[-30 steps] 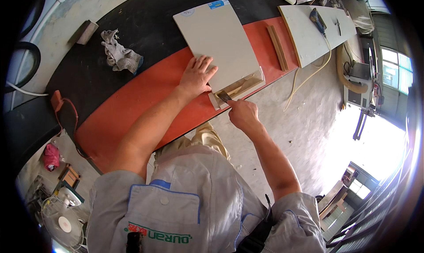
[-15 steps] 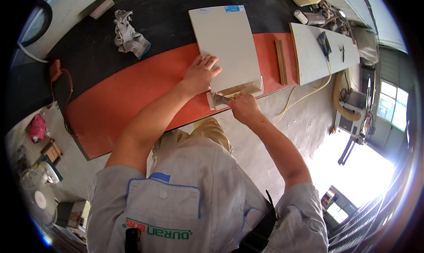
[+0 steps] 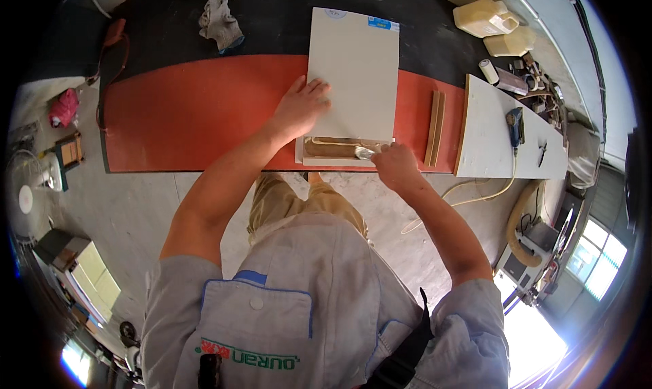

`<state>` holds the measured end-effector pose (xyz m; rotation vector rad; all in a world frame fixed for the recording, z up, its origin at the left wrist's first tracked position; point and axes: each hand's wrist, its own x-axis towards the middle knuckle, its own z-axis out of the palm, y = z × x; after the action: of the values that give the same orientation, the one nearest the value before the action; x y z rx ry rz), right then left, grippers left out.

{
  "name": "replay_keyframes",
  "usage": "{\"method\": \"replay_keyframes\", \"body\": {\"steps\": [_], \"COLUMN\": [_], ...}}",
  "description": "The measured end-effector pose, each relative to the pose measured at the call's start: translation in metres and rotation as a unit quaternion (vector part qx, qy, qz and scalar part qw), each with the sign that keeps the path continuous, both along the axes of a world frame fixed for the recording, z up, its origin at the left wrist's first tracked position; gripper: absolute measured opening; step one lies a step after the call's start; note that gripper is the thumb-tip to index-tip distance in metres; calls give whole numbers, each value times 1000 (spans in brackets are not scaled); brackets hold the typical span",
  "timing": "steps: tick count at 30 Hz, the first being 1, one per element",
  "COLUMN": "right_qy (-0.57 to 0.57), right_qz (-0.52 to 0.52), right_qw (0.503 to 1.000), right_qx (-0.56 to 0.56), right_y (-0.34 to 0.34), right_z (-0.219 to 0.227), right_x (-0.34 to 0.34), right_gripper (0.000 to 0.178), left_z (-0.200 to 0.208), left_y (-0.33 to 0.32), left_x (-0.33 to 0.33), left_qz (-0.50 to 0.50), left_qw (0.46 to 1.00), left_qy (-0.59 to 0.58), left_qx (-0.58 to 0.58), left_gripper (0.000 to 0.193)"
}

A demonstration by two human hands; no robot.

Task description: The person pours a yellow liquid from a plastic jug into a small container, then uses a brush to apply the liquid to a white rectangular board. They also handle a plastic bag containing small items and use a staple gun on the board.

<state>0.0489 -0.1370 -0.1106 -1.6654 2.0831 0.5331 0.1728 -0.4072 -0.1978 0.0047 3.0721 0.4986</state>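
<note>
A pale grey-white panel (image 3: 354, 83) lies across the red board (image 3: 204, 114), its near end toward me. My left hand (image 3: 304, 105) rests on the panel's left edge with fingers apart. Along the near end runs a shallow brown strip (image 3: 322, 146) bearing a cream-coloured line, with a pale edge piece (image 3: 333, 161) on the near side. In my closed right hand (image 3: 397, 166) is a small flat tool with a pale, silvery end (image 3: 365, 153); whether brush or scraper I cannot tell. Its end touches the strip's right part, and my fingers hide its handle.
Brown wooden strips (image 3: 435, 129) lie right of the panel. Farther right, a blue-handled tool (image 3: 516, 126) with a yellow hose rests on a white board (image 3: 496, 137). A crumpled glove (image 3: 221, 19) lies back left on the black surface. Yellowish jugs (image 3: 485, 19) stand back right.
The view has shifted and turned. My right hand has moved the tool from the strip's left end to its right part. My left hand stays on the panel.
</note>
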Motion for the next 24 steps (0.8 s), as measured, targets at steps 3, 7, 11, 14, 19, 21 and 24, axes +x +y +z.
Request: {"method": "replay_keyframes", "body": {"steps": [3,7,11,14,19,21,24], "right_qy": [-31,-103,-119,-102,-82,-82,-89], "right_qz": [-41,-13,-14,2,20,22,32], "right_qw": [999,994,993,995,996,996,995], "right_qx": [12,-44,-15,-17,4,-6,-6], "right_y": [-3,-30,-63,-71,-74,-77,-78], "right_z": [14,-5,-12,-14,-4,-3,-11], "right_x": [0,24,53,61,57,59,62], "right_gripper": [14,15,16,16,15,15,15], "left_z": [3,-1,7,4,4,2,1], "left_y": [4,5,8,8,4,4,5], "left_x": [2,5,2,2,4,4,4], "left_qz": [14,28,45,47,43,47,46], "left_qw": [1000,999,996,995,995,995,994], "left_qy": [-14,-17,-49,-49,-52,-41,-43], "left_qx": [13,37,64,73,79,79,88], "left_gripper": [45,47,50,52,54,53,53]}}
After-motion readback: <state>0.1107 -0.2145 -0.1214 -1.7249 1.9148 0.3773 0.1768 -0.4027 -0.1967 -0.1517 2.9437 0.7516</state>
